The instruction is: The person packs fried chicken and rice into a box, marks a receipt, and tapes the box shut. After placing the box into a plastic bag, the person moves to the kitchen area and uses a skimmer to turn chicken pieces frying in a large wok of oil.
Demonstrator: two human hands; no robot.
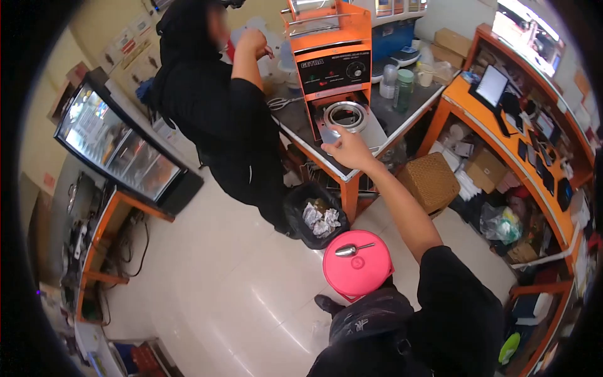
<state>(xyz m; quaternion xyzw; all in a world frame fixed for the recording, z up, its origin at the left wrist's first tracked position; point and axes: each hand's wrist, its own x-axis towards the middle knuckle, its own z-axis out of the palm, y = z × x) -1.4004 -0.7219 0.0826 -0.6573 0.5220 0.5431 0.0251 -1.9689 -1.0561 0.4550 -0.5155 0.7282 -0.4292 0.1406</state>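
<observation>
My right hand (347,151) reaches to the front of an orange cup sealing machine (333,69) on the dark counter. Its fingers are closed at the front edge of the pulled-out tray (374,133), around a small pale, see-through piece (329,134) that I cannot make out clearly. Just beyond the fingers, a round metal ring (345,115) sits in the tray, with a dark opening in its middle. My left hand is out of view.
Another person in black (213,107) stands left of the machine, one hand raised. Below are a bin (301,229) with crumpled paper and a pink-lidded bucket (358,276) bearing a metal scoop (353,250). Scissors (282,102) and a green jar (404,90) flank the machine.
</observation>
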